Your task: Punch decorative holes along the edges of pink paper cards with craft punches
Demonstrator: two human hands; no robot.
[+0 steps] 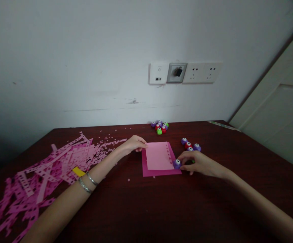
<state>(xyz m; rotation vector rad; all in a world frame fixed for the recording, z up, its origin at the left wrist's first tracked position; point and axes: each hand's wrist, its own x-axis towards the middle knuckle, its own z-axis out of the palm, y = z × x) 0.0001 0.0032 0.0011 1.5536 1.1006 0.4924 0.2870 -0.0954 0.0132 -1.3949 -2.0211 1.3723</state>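
A light pink sheet of paper lies on top of a darker pink sheet on the table. Along its right edge runs a row of small punched holes. My left hand pinches the light sheet at its upper left corner. In my right hand, between thumb and fingers, is a purple craft punch at the sheet's lower right edge. Whether the paper sits inside its slot I cannot tell. Just beyond the right hand are more punches, including a red one and a purple one.
On the left spreads a heap of punched pink paper strips, with a yellow piece beside my wrist. Small paper bits are scattered near it. Several colourful punches stand by the wall at the back. A ruler-like strip lies far right.
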